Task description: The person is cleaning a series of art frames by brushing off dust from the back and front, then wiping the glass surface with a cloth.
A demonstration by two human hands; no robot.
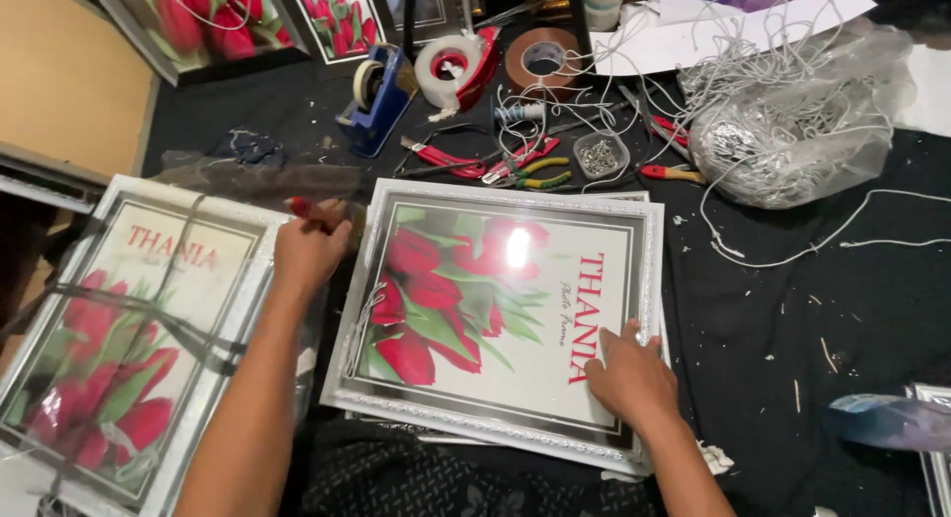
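A white-framed picture of red tulips (466, 309) lies flat on the dark cloth in front of me. My right hand (629, 376) rests palm down on its lower right part, fingers spread. My left hand (309, 248) is closed around a red-handled tool (300, 208) at the frame's upper left corner. A second framed tulip picture (119, 329), wrapped in clear plastic and dark straps, lies to the left, under my left forearm.
Behind the frame lie red and yellow-handled pliers (525, 168), a small clear box of staples (600, 156), a blue tape dispenser (378, 96), a red one (458, 66) and brown tape (543, 59). A plastic bag of white cord (792, 121) sits right.
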